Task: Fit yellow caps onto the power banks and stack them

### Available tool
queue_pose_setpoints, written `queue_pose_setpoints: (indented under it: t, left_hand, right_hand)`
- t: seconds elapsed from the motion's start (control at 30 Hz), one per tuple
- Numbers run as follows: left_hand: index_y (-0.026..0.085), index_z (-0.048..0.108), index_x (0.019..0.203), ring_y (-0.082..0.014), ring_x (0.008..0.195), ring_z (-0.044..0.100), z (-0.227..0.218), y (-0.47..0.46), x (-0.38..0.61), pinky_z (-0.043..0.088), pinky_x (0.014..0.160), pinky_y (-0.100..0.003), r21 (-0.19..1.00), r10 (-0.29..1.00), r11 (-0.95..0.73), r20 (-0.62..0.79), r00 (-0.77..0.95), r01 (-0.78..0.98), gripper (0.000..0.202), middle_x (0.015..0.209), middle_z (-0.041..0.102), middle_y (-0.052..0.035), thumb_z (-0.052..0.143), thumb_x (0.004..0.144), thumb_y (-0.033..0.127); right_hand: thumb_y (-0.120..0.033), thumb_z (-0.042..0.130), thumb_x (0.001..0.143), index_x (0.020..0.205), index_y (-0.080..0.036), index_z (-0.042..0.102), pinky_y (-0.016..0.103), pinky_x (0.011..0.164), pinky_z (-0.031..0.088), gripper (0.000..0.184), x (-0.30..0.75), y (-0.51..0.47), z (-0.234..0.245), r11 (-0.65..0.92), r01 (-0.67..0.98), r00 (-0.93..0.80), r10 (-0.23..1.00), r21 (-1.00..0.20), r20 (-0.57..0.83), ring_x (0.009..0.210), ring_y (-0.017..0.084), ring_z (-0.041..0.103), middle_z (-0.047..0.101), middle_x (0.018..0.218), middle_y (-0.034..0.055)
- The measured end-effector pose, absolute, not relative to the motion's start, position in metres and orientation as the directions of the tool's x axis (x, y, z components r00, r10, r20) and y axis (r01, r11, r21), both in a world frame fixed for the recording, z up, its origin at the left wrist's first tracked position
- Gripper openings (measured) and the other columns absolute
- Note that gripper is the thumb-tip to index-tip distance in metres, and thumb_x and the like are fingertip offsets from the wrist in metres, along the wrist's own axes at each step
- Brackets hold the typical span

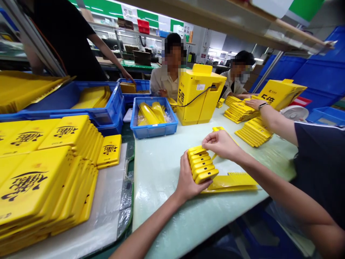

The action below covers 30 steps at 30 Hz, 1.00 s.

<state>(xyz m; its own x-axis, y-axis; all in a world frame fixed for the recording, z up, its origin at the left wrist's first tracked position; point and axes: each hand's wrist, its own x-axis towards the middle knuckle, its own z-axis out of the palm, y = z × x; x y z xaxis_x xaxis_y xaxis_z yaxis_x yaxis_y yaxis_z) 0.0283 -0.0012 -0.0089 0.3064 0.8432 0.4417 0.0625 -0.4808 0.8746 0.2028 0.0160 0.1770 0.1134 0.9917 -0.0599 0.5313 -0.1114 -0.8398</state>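
Observation:
My left hand (188, 178) wraps round the near end of a row of several yellow power banks (201, 163) standing on edge on the pale green table (159, 169). My right hand (221, 144) is closed on the far end of the same row, pinching the top unit. Under and right of the row lies a flat pile of yellow plastic sleeves (231, 181).
Stacks of yellow printed cases (40, 169) fill the left. Blue bins (153, 117) hold yellow parts. A yellow charging cabinet (198, 93) stands behind. A co-worker's arm (266, 115) reaches over further yellow stacks (253, 131) at right. Two people sit opposite; another stands at far left.

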Motion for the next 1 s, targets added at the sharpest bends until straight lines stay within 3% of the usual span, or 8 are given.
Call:
queue_pose_setpoints:
  t: [0.13, 0.43, 0.8, 0.9, 1.0]
  left_hand:
    - [0.023, 0.021, 0.173, -0.0472, 0.161, 0.049, -0.0062, -0.0016, 0.0281, 0.042, 0.136, -0.07, 0.877, 0.838, -0.479, 0.442, 0.321, 0.044, 0.133, 0.17, 0.043, -0.024, 0.101, 0.072, 0.057]
    - [0.023, 0.016, 0.174, -0.0485, 0.164, 0.044, -0.0086, -0.0015, 0.0283, 0.038, 0.138, -0.072, 0.874, 0.838, -0.482, 0.438, 0.326, 0.065, 0.137, 0.172, 0.039, -0.0246, 0.101, 0.071, 0.058]
    - [0.024, 0.019, 0.173, -0.0479, 0.163, 0.046, -0.0053, -0.0016, 0.0273, 0.04, 0.137, -0.071, 0.867, 0.827, -0.495, 0.449, 0.337, 0.059, 0.134, 0.17, 0.041, -0.0232, 0.1, 0.072, 0.057]
    - [0.023, 0.019, 0.173, -0.0477, 0.163, 0.046, -0.006, -0.0013, 0.0274, 0.04, 0.138, -0.071, 0.864, 0.823, -0.5, 0.454, 0.34, 0.056, 0.133, 0.17, 0.041, -0.0232, 0.099, 0.073, 0.058]
    - [0.023, 0.019, 0.173, -0.0477, 0.162, 0.047, -0.0062, -0.0017, 0.0274, 0.041, 0.137, -0.071, 0.864, 0.823, -0.5, 0.456, 0.34, 0.051, 0.133, 0.169, 0.041, -0.0236, 0.099, 0.074, 0.059]
  right_hand:
    - [-0.021, 0.075, 0.073, 0.077, -0.014, 0.081, 0.024, 0.059, 0.044, 0.011, 0.2019, 0.0143, 0.1734, -0.034, 0.555, 0.065, 0.998, -0.831, 0.003, 0.063, 0.013, 0.059, 0.071, 0.066, 0.0016]
    - [-0.016, 0.077, 0.074, 0.075, -0.014, 0.08, 0.023, 0.057, 0.046, 0.004, 0.1977, 0.0127, 0.1697, -0.107, 0.504, 0.118, 0.992, -0.857, -0.055, 0.06, 0.013, 0.062, 0.073, 0.066, 0.0018]
    - [-0.009, 0.075, 0.074, 0.075, -0.015, 0.081, 0.023, 0.055, 0.044, 0.008, 0.1968, 0.0223, 0.1718, -0.104, 0.603, 0.038, 0.994, -0.791, -0.101, 0.061, 0.014, 0.062, 0.074, 0.066, 0.0023]
    - [-0.01, 0.075, 0.076, 0.073, -0.016, 0.08, 0.027, 0.063, 0.048, 0.008, 0.1968, 0.0197, 0.1741, -0.108, 0.666, 0.045, 0.993, -0.738, -0.105, 0.064, 0.016, 0.065, 0.076, 0.069, 0.003]
    - [-0.021, 0.078, 0.084, 0.078, -0.019, 0.084, 0.038, 0.084, 0.055, 0.009, 0.1976, 0.0138, 0.1746, -0.119, 0.754, 0.085, 0.993, -0.647, -0.083, 0.077, 0.02, 0.071, 0.08, 0.077, 0.0042]
